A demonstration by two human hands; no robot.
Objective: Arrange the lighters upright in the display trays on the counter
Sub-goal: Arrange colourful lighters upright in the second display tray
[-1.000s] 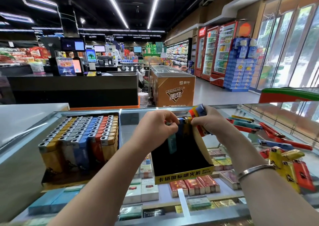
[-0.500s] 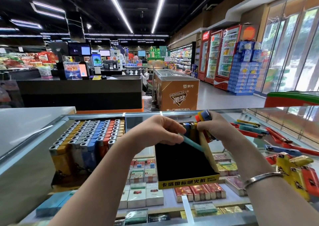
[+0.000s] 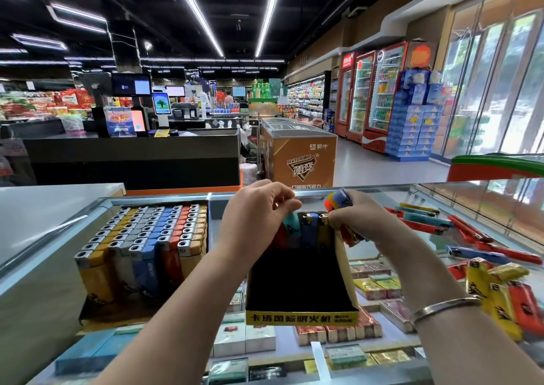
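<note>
Head view, looking down over a glass tabletop [image 3: 382,199] in a shop. Both hands are up at the far end of a nearly empty display tray [image 3: 300,293], black inside with a yellow printed front edge. The left hand [image 3: 253,222] has its fingers curled, pinching the top of a teal lighter [image 3: 291,222] that leans at a tilt in the tray's back row. Right beside it, a blue lighter [image 3: 309,228] and a yellow lighter [image 3: 323,228] stand upright against the back wall. The right hand [image 3: 362,222] is wrapped round a bundle of lighters [image 3: 338,200], orange and blue ends poking out above the fist, more showing below it, just at the tray's right wall. A metal bracelet [image 3: 441,308] sits on that wrist.

Off to the left, a full tray [image 3: 141,252] packed with upright lighters in yellow, grey, blue and red rows. To the right, loose lighters [image 3: 471,237] lie flat and scattered on the glass, red, blue, teal, with a yellow and red heap nearer the camera. Under the glass, cigarette packs [image 3: 244,340] in rows. Beyond, an orange freezer chest [image 3: 300,161] and drink coolers [image 3: 374,96] along the right wall.
</note>
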